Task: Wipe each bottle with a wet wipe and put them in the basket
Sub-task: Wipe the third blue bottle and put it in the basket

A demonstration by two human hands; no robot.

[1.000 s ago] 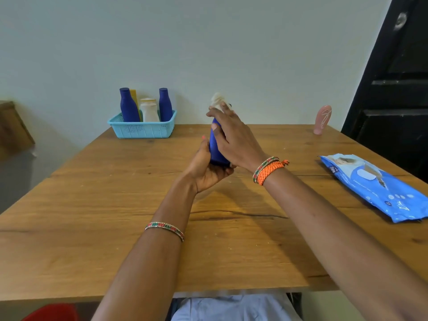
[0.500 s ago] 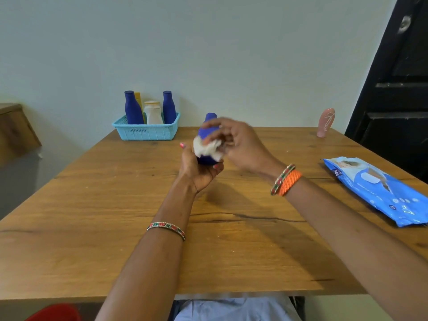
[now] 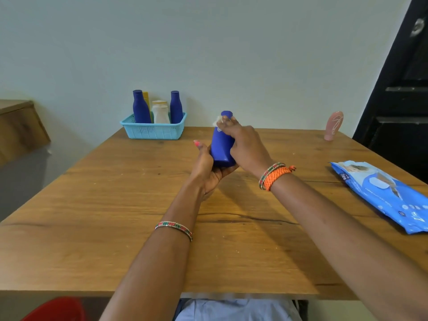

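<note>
My left hand [image 3: 206,167] grips the base of a blue bottle [image 3: 221,147], holding it upright above the middle of the wooden table [image 3: 115,205]. My right hand [image 3: 245,144] wraps round the bottle's neck and presses a white wet wipe [image 3: 217,122] against it just below the cap; most of the wipe is hidden by my fingers. At the back of the table a light-blue basket [image 3: 154,130] holds two blue bottles [image 3: 140,107], a white bottle [image 3: 160,111] and a yellow one [image 3: 146,96]. A pink bottle [image 3: 333,125] stands alone at the far right.
A blue pack of wet wipes [image 3: 384,195] lies on the right side of the table. A dark door [image 3: 403,89] rises at the right, a wooden unit [image 3: 18,126] sits at the left, and a red seat [image 3: 55,309] shows below the near edge.
My right hand slid the wipe from the bottle's cap down to its body, then back up to the neck. The bottle stayed in my left hand.
</note>
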